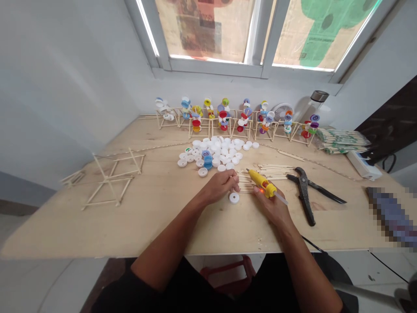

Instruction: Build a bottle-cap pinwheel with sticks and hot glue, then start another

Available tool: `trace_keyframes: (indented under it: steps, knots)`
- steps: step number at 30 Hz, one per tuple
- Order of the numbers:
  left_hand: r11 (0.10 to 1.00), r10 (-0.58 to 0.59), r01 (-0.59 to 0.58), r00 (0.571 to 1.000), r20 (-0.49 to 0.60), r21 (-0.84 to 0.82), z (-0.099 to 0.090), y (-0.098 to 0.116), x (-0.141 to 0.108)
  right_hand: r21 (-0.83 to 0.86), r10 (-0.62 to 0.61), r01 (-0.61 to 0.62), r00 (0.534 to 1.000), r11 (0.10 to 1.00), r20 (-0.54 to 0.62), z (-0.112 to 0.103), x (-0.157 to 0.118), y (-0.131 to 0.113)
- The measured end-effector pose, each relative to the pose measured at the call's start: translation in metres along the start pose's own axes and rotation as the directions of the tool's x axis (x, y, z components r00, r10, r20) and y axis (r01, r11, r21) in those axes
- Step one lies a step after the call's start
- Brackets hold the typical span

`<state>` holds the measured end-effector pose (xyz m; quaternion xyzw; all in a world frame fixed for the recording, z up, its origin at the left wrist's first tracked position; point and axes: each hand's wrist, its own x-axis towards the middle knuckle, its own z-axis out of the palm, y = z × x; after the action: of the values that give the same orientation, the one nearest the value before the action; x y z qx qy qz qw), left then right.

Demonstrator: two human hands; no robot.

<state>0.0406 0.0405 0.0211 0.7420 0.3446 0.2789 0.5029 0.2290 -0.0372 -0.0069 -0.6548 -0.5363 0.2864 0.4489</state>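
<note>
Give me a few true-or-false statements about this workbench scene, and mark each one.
The right hand holds a yellow glue gun. True.
The left hand holds the black pliers. False: the pliers lie on the wooden board, right of the hands.
A white bottle cap lies just below the left hand. True.
The heap of bottle caps is mostly blue. False: it is mostly white.
Stick frames with coloured caps stand in a row below the window. True.

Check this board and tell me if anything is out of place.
One white bottle cap lies alone on the plywood board, just below the left hand. It looks out of place because the other loose caps sit in or right beside the heap of caps, further up the board.
</note>
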Motion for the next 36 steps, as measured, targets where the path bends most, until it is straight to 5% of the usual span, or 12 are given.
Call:
trace_keyframes:
  steps: [28,36]
  knots:
    - [0.995,0.027,-0.043,0.986,0.162,0.093,-0.0015,0.0007,-0.0017,0.0,0.021,-0.021,1.0,1.0,-0.015,0.0038,0.004,-0.0008]
    - [0.978,0.022,-0.041,0.995,0.093,0.205,-0.0007,0.004,-0.0002,0.002,-0.004,0.004,0.999,1.0,-0.035,0.0081,0.0099,0.0057]
